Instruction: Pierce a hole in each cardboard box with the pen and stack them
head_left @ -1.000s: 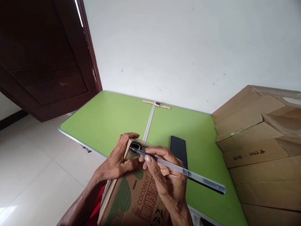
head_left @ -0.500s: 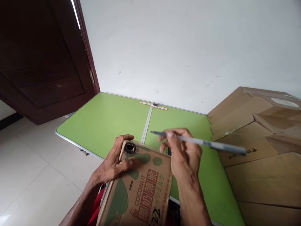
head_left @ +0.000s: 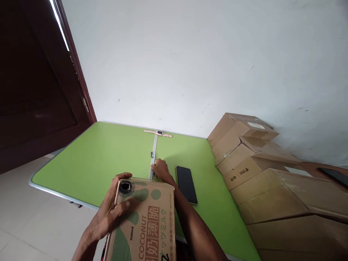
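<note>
A brown cardboard box (head_left: 146, 214) printed with green shapes and "COCONUT" is tilted up at the table's near edge. A ragged hole (head_left: 125, 187) with a dark scribbled border lies at its upper left corner. My left hand (head_left: 111, 206) grips the box's left side, thumb on the printed face and fingers over the top edge. Beyond the box, my right hand (head_left: 161, 169) is closed low over the table's seam, around a pen (head_left: 154, 174) mostly hidden by the fingers. Just ahead of it lies a small dark piece (head_left: 152, 154), either the pen's end or a cap; I cannot tell which.
A black-screened phone (head_left: 186, 184) lies on the green table (head_left: 108, 156), right of my right forearm. Near the wall is a watch (head_left: 160, 133) with a pale strap. Stacked cardboard boxes (head_left: 261, 195) border the table's right side. A dark door (head_left: 40, 90) stands at left.
My right hand has moved from above the box, where it held the pen up, forward and down to the table's seam. The phone has come into full view. My left hand still grips the box.
</note>
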`<state>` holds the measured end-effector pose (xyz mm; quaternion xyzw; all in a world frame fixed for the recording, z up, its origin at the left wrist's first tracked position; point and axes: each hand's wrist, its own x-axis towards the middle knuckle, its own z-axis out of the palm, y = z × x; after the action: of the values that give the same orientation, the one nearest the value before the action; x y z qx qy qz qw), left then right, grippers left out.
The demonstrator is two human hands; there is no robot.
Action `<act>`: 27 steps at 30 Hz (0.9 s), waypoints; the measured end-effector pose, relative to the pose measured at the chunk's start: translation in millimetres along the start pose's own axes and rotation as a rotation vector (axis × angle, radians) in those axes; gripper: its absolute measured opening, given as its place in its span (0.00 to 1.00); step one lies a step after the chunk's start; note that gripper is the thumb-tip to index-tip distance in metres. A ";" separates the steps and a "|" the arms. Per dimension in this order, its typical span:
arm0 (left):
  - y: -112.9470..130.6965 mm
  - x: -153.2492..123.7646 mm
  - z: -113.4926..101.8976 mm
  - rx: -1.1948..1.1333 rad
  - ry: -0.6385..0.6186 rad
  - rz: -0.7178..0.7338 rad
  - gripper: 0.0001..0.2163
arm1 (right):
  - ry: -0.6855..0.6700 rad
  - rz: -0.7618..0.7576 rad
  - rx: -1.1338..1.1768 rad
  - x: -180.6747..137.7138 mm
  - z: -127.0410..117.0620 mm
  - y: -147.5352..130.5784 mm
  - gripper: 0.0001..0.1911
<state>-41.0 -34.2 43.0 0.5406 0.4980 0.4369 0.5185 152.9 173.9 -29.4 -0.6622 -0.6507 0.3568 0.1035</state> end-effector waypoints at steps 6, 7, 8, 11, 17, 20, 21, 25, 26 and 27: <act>3.4 -3.1 1.3 -0.014 0.027 -0.038 0.33 | 0.123 -0.005 -0.151 -23.3 -9.1 14.0 0.14; 3.7 -4.2 1.4 -0.012 0.035 -0.039 0.32 | 0.161 -0.020 -0.161 -33.2 -12.6 21.4 0.13; 3.8 -5.2 1.3 -0.011 0.041 -0.040 0.32 | 0.209 -0.028 -0.168 -44.7 -16.3 30.5 0.13; 3.6 -6.1 1.6 -0.006 0.041 -0.039 0.31 | 0.401 0.049 -0.195 -82.4 -24.6 61.4 0.17; 7.5 0.8 12.1 0.032 0.023 -0.008 0.32 | 0.463 0.313 -0.193 -111.9 -19.9 91.8 0.32; 10.4 1.6 17.0 0.015 0.024 -0.032 0.34 | 0.422 0.340 -0.104 -103.7 -21.5 94.6 0.39; 10.9 1.2 17.5 0.004 0.028 -0.048 0.34 | 0.411 0.342 -0.068 -101.2 -23.4 96.4 0.41; 9.8 -0.6 16.6 -0.021 0.038 -0.080 0.35 | 0.346 0.277 0.111 -101.6 -30.0 110.6 0.32; 9.1 -0.6 16.3 -0.014 0.049 -0.069 0.35 | 0.326 0.245 0.168 -105.3 -30.1 115.0 0.26; 8.3 -0.4 16.1 -0.006 0.060 -0.053 0.34 | 0.307 0.215 0.224 -110.5 -29.3 119.2 0.21</act>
<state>-24.4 -36.3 50.0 0.5123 0.5263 0.4405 0.5163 275.9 64.4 -42.5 -0.7587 -0.5094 0.3310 0.2355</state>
